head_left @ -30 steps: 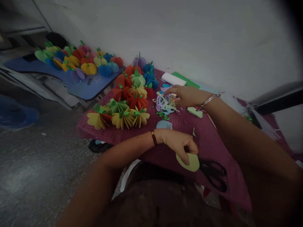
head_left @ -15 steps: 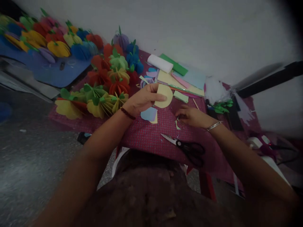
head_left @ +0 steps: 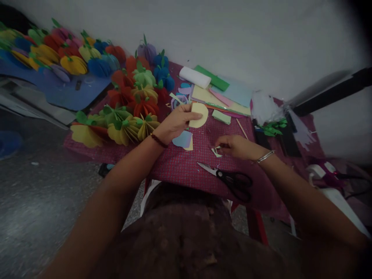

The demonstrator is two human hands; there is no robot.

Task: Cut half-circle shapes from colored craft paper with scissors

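Note:
My left hand [head_left: 183, 118] pinches a pale yellow rounded paper cutout [head_left: 200, 115] above the table. Below it lie blue and cream paper pieces [head_left: 182, 139], stacked unevenly. Lower down to the right, the fingertips of my right hand [head_left: 228, 146] are pressed together on small pale paper scraps [head_left: 216, 152] at the table surface. How many scraps they grip is hidden. Black-handled scissors [head_left: 229, 180] rest just below that hand, blades slightly apart and pointing left.
Honeycomb paper pumpkins [head_left: 136, 97] crowd the left of the checked tablecloth [head_left: 174, 166]; more stand on a blue table [head_left: 69, 91]. Behind my hands are a white roll [head_left: 194, 76], coloured sheets [head_left: 223, 99], a folded pale green paper [head_left: 221, 116] and a thin stick [head_left: 241, 128]. Green paper leaves [head_left: 273, 127] lie right.
My right hand has moved slightly down and left, onto the paper scraps. My left hand, still holding the yellow cutout, has shifted slightly left. The scissors stay put.

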